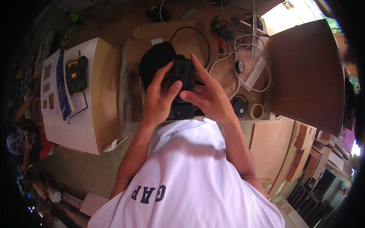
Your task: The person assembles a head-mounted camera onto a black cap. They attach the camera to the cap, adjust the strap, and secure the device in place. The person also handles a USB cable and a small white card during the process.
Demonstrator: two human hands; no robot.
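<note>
Both of my hands grip a small black box-shaped device in front of my chest; its exact kind is too dark to make out. My left hand closes on its left side, the thumb pressed to the front. Against the right side lies my right hand, its index finger along the edge and its thumb near the lower end. A black soft item, perhaps a cap or bag, lies just beyond my left fingers. Below my hands, close to my shirt, is a flat black box. Cardboard lies beneath these things.
To the right are a white power strip, looping cables, a tape roll and a dark wooden panel. At left, a white-topped box bears a black-and-yellow case and papers. Another person is at the far left edge.
</note>
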